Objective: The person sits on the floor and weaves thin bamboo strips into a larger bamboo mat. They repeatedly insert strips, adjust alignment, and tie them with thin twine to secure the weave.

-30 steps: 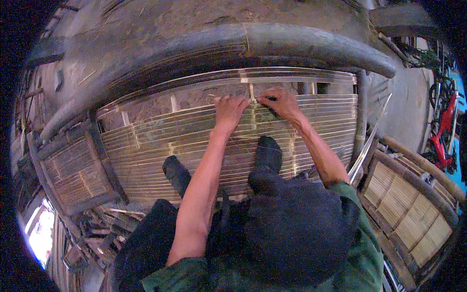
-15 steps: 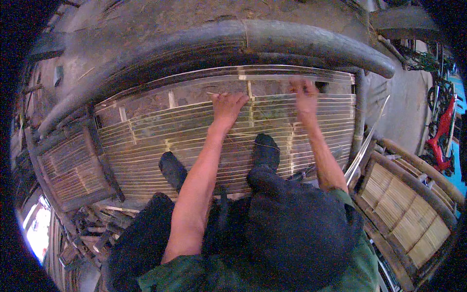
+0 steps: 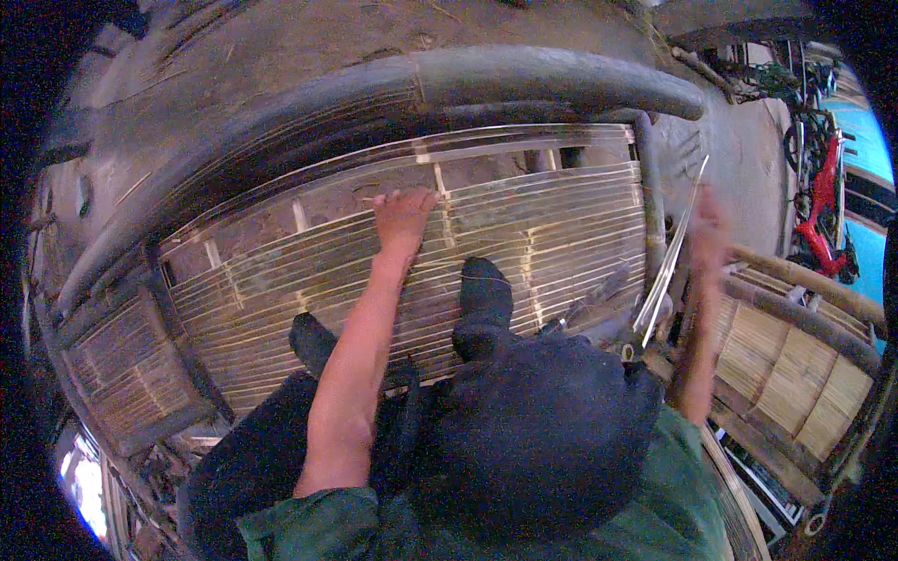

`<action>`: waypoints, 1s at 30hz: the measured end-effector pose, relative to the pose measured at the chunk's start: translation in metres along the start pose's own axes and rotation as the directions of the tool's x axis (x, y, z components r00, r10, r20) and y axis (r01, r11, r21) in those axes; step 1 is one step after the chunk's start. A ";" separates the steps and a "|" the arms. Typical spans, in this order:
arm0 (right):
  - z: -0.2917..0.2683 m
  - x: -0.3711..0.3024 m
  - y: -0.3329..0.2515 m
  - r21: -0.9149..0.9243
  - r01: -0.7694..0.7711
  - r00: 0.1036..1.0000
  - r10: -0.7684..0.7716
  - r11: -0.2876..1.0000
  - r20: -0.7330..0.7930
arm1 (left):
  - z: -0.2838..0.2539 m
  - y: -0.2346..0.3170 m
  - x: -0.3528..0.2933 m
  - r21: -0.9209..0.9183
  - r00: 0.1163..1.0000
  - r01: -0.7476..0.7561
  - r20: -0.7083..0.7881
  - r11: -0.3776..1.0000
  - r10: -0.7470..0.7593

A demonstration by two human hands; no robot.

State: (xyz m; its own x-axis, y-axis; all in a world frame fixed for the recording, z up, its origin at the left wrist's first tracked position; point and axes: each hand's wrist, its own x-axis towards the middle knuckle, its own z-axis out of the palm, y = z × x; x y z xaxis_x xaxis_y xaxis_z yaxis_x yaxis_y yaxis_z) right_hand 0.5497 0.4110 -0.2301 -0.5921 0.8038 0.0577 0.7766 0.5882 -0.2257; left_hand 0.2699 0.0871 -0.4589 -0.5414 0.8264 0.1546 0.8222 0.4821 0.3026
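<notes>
A long bench frame carries a seat of thin bamboo slats (image 3: 374, 280) laid in parallel rows, with pale cross strips under them. My left hand (image 3: 404, 220) rests at the far edge of the slats, its fingers curled down and closed. A thin bamboo strip (image 3: 369, 199) pokes out at its left side. Beyond the hand a gap (image 3: 346, 192) shows the ground below. My right hand (image 3: 711, 229) is off the bench's right end, smeared by motion, beside a bundle of long pale strips (image 3: 666, 266). Whether it holds anything cannot be made out.
A thick bamboo pole (image 3: 552, 77) runs along the bench's far side. My dark shoes (image 3: 485, 294) stand among the slats. A woven panel (image 3: 790, 369) in a bamboo frame lies to the right, another panel (image 3: 131, 360) to the left. A red motorbike (image 3: 823, 206) stands at the far right.
My right hand has left the far edge of the slats and swung right, to beside the pale strips. My left hand stays at the slat edge; the whole view has shifted.
</notes>
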 end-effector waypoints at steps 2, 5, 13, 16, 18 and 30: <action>0.076 -0.040 -0.067 0.279 0.064 0.983 -0.109 0.958 0.150 | -0.010 0.024 0.029 -0.070 0.970 0.120 0.221 0.990 -0.102; 0.170 -0.076 -0.163 0.278 0.178 0.951 -0.238 0.944 0.197 | -0.026 0.028 0.027 -0.063 0.950 0.197 0.259 0.978 -0.175; 0.209 -0.081 -0.180 0.422 -0.191 0.874 -0.042 0.886 0.483 | -0.002 0.022 0.016 -0.062 0.986 0.040 0.166 0.997 -0.029; 0.132 -0.056 -0.188 0.382 -0.111 0.764 -0.167 0.918 0.623 | -0.013 0.026 0.013 -0.166 0.982 0.076 0.182 0.983 -0.045; 0.085 -0.047 -0.178 0.386 -0.074 0.750 -0.203 0.920 0.629 | -0.019 0.032 0.021 -0.194 0.982 0.136 0.153 0.971 -0.107; 0.184 -0.022 -0.159 -0.010 0.182 0.967 -0.177 0.983 0.184 | 0.020 0.035 0.036 -0.350 0.930 0.366 0.141 0.862 -0.338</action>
State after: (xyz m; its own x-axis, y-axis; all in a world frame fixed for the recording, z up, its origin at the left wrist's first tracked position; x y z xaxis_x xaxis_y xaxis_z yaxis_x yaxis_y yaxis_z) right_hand 0.3991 0.2834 -0.3746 -0.7498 0.6564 -0.0832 0.6577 0.7258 -0.2014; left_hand 0.2827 0.1395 -0.4619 -0.7569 0.6471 -0.0913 0.4493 0.6167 0.6464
